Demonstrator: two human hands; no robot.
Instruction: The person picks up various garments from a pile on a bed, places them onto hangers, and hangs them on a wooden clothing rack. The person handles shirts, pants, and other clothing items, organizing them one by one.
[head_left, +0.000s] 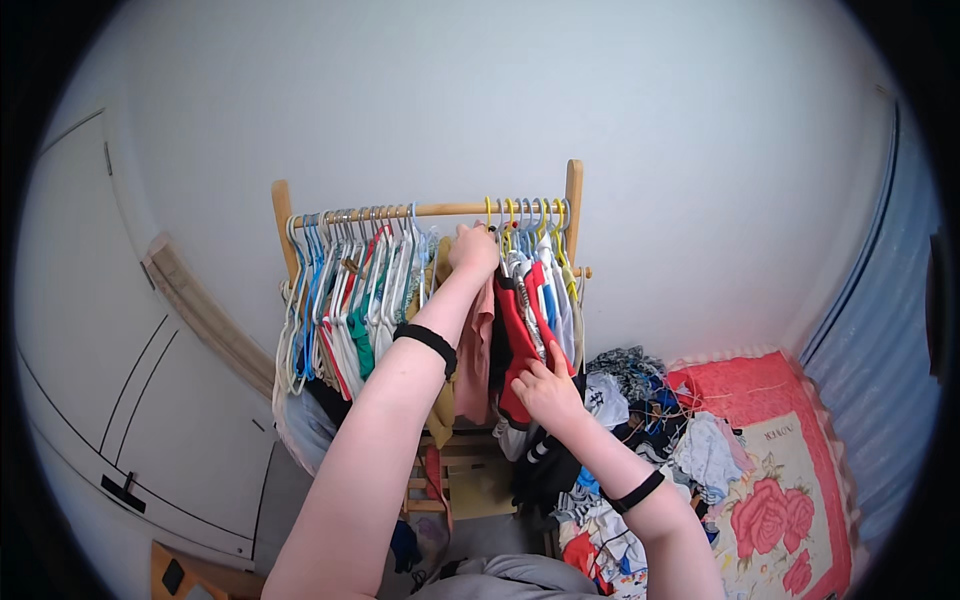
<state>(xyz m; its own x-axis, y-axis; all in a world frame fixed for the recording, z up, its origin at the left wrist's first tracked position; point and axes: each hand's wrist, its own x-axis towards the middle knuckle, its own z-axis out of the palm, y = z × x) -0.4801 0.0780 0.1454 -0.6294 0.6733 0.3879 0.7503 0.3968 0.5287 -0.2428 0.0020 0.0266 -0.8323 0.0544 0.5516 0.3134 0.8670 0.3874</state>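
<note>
My left hand (474, 249) is raised just below the wooden rail (457, 210) of a clothes rack, its fingers curled at the top of a pink garment (474, 360); what they grip is hidden. My right hand (546, 386) rests lower down against a red garment with dark trim (517, 345), its fingers partly spread. Clothes on white, blue and metal hangers crowd the left of the rail. To the right hang lighter garments on yellow (559, 217) and pale blue hangers. A mustard garment (442, 412) hangs beside the pink one.
Heaped clothes and loose hangers (652, 412) lie right of the rack, partly on a red-edged floral bedcover (817, 450). Slatted wood (420, 495) shows beneath the rack. A white door (97, 315) stands at left, a blue curtain (877, 360) at right. A wooden surface (184, 574) lies at lower left.
</note>
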